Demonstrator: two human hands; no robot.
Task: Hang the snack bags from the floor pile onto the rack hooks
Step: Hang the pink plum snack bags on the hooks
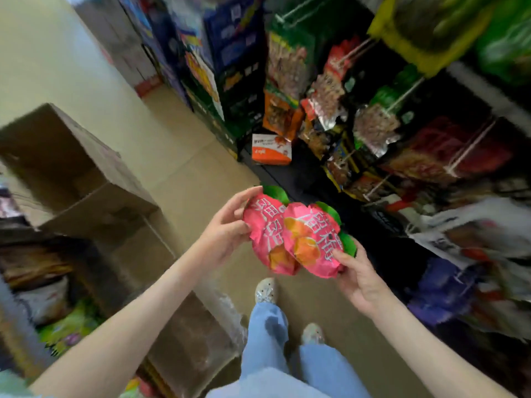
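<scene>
Two pink snack bags with green tops are held side by side above the floor. My left hand (227,231) grips the left pink bag (265,234) by its left edge. My right hand (357,275) pinches the lower right edge of the right pink bag (311,239), which overlaps the left one. The rack (402,139) stands to the right, its hooks (408,91) carrying hanging snack packs. The view is blurred by motion.
Open cardboard boxes (86,179) stand on the floor at the left, with bags of snacks (69,328) beside them. An orange and white box (271,149) lies at the rack's base. Stacked cartons (230,53) rise behind. My feet (265,291) are on the tile floor.
</scene>
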